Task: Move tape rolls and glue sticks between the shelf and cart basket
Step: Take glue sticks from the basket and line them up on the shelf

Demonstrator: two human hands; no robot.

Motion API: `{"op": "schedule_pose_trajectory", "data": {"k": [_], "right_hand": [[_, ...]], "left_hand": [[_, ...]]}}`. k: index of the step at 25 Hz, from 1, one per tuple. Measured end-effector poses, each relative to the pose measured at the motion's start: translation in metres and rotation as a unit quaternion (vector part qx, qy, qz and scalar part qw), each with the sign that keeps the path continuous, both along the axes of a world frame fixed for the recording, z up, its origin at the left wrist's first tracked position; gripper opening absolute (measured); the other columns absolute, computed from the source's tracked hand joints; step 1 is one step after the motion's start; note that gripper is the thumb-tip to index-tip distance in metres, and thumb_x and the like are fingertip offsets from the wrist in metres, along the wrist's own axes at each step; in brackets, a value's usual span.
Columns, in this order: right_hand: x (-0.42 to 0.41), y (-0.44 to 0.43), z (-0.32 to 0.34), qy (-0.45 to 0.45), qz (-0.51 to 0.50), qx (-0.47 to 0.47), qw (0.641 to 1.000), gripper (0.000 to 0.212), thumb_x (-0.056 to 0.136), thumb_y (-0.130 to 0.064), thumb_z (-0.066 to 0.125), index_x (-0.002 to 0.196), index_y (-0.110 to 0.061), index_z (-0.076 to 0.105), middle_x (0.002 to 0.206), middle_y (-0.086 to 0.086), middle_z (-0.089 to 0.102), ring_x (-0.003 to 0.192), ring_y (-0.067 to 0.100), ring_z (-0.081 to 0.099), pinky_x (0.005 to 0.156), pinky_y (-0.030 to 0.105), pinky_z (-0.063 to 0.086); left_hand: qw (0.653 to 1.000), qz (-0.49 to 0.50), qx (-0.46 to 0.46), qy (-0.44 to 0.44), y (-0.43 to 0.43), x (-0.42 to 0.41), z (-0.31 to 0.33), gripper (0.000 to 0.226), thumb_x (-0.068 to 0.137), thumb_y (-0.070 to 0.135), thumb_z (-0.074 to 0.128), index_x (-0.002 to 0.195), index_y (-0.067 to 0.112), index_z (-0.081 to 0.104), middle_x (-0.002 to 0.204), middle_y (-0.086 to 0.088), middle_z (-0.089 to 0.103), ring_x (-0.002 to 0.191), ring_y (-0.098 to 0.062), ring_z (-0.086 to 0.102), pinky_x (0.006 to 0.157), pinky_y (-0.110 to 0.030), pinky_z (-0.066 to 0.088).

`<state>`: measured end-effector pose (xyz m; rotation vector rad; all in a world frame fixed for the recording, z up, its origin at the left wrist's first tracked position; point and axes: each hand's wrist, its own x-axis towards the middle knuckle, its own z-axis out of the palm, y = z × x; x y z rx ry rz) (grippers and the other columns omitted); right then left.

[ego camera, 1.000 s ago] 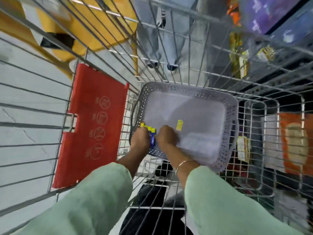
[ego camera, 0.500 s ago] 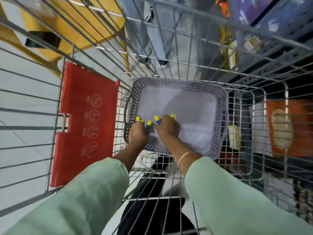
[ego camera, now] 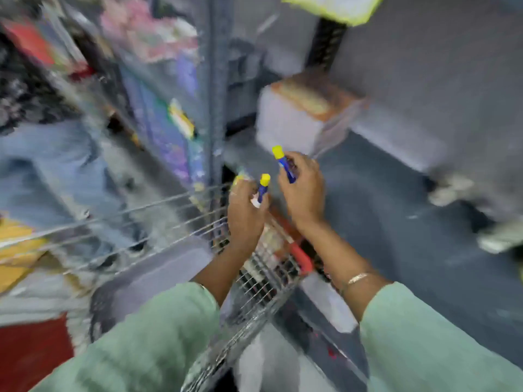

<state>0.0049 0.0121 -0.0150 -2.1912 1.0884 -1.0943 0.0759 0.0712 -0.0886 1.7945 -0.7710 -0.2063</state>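
Observation:
The view is blurred by motion. My left hand point(ego camera: 245, 219) is closed around blue glue sticks with yellow caps point(ego camera: 263, 185); a second yellow cap shows at its far side. My right hand point(ego camera: 304, 190) grips another blue glue stick with a yellow cap point(ego camera: 284, 164), held upright. Both hands hover above the wire cart's right rim point(ego camera: 271, 281), in front of the dark grey shelf point(ego camera: 396, 216). The grey cart basket point(ego camera: 152, 275) lies lower left, partly hidden by my left sleeve.
A white and tan pack point(ego camera: 300, 117) sits on the shelf just beyond my right hand. A grey shelf upright point(ego camera: 216, 89) stands left of it, with colourful packs point(ego camera: 164, 131) further left. The cart's red flap point(ego camera: 31, 352) shows at the bottom left.
Both hands have lifted out of the grey basket with the glue sticks and swung right toward the shelf. The view has turned from the cart to the shelf.

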Motion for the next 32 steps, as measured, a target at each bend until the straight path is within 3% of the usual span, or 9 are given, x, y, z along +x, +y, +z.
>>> {"op": "schedule_pose_trajectory", "data": {"k": [3,7,11,14,18,20,24,27,32], "right_hand": [[-0.099,-0.044,0.048,-0.047,-0.099,-0.058,0.992,0.025,0.074,-0.003,0.059,0.098,-0.007,0.064,0.091,0.017,0.069,0.09,0.037,0.059,0.078,0.04,0.046],[-0.267,-0.078,0.095,-0.058,-0.296,-0.114,0.947,0.02,0.073,-0.013,0.054,0.091,-0.008,0.062,0.086,0.017,0.066,0.084,0.035,0.06,0.072,0.042,0.048],[-0.419,-0.051,0.093,-0.1,-0.433,-0.099,0.89,0.014,0.074,-0.016,0.052,0.084,-0.006,0.058,0.077,0.02,0.063,0.074,0.037,0.061,0.066,0.045,0.049],[-0.516,-0.02,0.071,-0.108,-0.53,-0.055,0.839,0.005,0.081,-0.014,0.058,0.079,-0.01,0.058,0.077,0.028,0.068,0.074,0.039,0.067,0.065,0.047,0.052],[-0.595,0.015,0.026,-0.086,-0.542,0.028,0.836,0.017,0.08,0.003,0.06,0.097,0.003,0.058,0.079,0.03,0.068,0.066,0.032,0.06,0.063,0.037,0.045],[-0.616,0.021,0.004,-0.071,-0.535,0.086,0.838,0.014,0.079,0.008,0.057,0.091,0.002,0.056,0.078,0.029,0.065,0.068,0.033,0.059,0.061,0.038,0.043],[-0.632,0.014,-0.029,-0.05,-0.516,0.152,0.842,0.022,0.083,0.005,0.052,0.078,-0.014,0.044,0.071,0.013,0.054,0.069,0.023,0.052,0.066,0.04,0.044],[-0.637,0.009,-0.041,-0.045,-0.524,0.166,0.834,0.005,0.085,0.0,0.054,0.085,-0.005,0.052,0.08,0.024,0.064,0.077,0.036,0.062,0.071,0.045,0.05],[-0.647,0.004,-0.047,-0.04,-0.524,0.187,0.83,0.012,0.084,0.0,0.056,0.095,0.0,0.052,0.094,0.028,0.067,0.091,0.044,0.062,0.073,0.041,0.049]], "left_hand": [[0.991,-0.128,-0.035,-0.008,-0.062,-0.073,0.05,0.015,0.075,0.02,0.058,0.084,0.007,0.056,0.084,-0.02,0.064,0.076,-0.031,0.058,0.07,-0.038,0.044],[0.954,-0.288,-0.074,-0.03,-0.119,-0.216,0.093,0.008,0.072,0.006,0.059,0.07,-0.002,0.057,0.068,-0.027,0.06,0.065,-0.037,0.057,0.063,-0.041,0.04],[0.905,-0.417,-0.073,0.043,-0.122,-0.364,0.09,0.006,0.071,0.009,0.059,0.073,0.004,0.057,0.07,-0.029,0.064,0.065,-0.041,0.062,0.062,-0.046,0.051],[0.859,-0.507,-0.042,0.053,-0.105,-0.46,0.07,0.004,0.07,0.007,0.058,0.069,0.009,0.055,0.059,-0.017,0.056,0.055,-0.025,0.051,0.057,-0.039,0.044],[0.839,-0.543,0.026,0.043,-0.085,-0.535,0.043,0.023,0.073,0.002,0.062,0.061,0.016,0.048,0.053,0.0,0.051,0.06,-0.017,0.049,0.055,-0.031,0.037],[0.843,-0.534,0.055,0.024,-0.079,-0.555,0.035,0.03,0.076,0.001,0.064,0.059,0.018,0.046,0.056,-0.004,0.055,0.061,-0.02,0.053,0.053,-0.024,0.031],[0.855,-0.514,0.069,-0.009,-0.081,-0.571,0.023,0.02,0.08,0.006,0.064,0.064,0.004,0.052,0.073,-0.027,0.068,0.064,-0.032,0.059,0.056,-0.031,0.032],[0.854,-0.514,0.076,-0.015,-0.087,-0.578,0.019,0.026,0.08,0.001,0.061,0.066,0.013,0.042,0.075,-0.027,0.067,0.072,-0.039,0.063,0.058,-0.034,0.04],[0.857,-0.509,0.079,-0.019,-0.095,-0.587,0.017,0.014,0.079,-0.002,0.06,0.072,0.005,0.05,0.077,-0.026,0.067,0.076,-0.042,0.063,0.065,-0.043,0.05]]}}
